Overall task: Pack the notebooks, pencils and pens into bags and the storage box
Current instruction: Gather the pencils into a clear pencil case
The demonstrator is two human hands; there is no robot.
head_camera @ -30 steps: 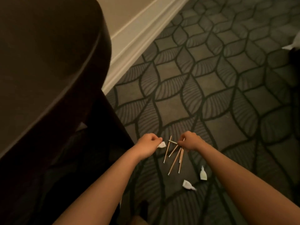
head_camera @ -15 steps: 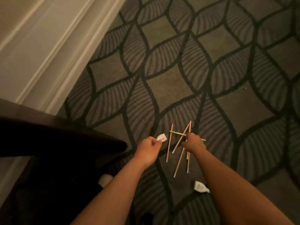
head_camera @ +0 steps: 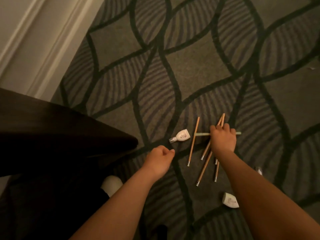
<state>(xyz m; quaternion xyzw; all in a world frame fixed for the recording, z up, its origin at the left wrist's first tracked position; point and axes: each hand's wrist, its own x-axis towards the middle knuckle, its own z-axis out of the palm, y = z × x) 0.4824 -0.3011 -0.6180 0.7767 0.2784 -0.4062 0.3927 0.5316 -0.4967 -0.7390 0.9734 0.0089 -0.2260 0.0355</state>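
Several wooden pencils (head_camera: 193, 142) lie scattered and crossed on the patterned carpet, right of centre. A pale green pencil (head_camera: 201, 134) lies across them. My right hand (head_camera: 223, 141) is down on the cluster, its fingers curled round the upper ends of some pencils (head_camera: 221, 119). My left hand (head_camera: 160, 157) hovers to the left with curled fingers and holds nothing. A small white bottle (head_camera: 181, 136) lies on the carpet just beyond its fingertips, apart from it.
A dark table (head_camera: 60, 132) fills the left side, with a white baseboard (head_camera: 34, 42) behind it. A second small white bottle (head_camera: 230, 200) lies near my right forearm, and a white scrap (head_camera: 259, 170) shows past it. A pale shoe tip (head_camera: 111, 185) is below the table.
My left hand let go of the small white bottle and drew back, leaving it on the carpet. My right hand stayed on the pencils. The view moved closer to the floor.
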